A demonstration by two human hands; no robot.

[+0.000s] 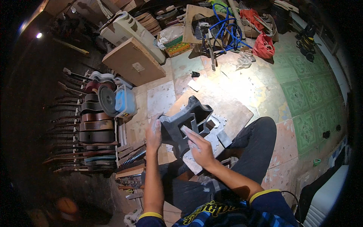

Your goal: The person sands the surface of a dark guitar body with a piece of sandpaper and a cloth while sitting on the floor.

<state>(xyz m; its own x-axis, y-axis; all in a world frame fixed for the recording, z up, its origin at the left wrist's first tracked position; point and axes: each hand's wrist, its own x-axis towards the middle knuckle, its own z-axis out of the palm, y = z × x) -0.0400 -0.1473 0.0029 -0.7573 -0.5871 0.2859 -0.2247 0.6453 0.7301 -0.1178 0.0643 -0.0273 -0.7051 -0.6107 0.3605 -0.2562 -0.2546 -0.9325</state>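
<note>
My left hand (153,134), its fingers dusty, grips the left edge of a dark grey moulded plastic panel (171,128) with angular cut-outs. The panel stands tilted over my lap. My right hand (202,151) lies against its face, fingers pressed together and pointing up and left. Pale grey shows at those fingertips; whether it is dust or a small flat piece held there is unclear. Beneath and right of the panel is a light grey mat (193,163) with toothed edges. A small grey rectangular block (224,139) rests near the mat's right edge, beside my knee.
Guitar bodies (96,125) hang in a row on the left. A blue plastic tub (126,100) and a large cardboard box (133,64) stand nearer. Farther back are a coiled blue hose (231,36) and a red bag (263,46). A board (242,113) lies on the tiles ahead.
</note>
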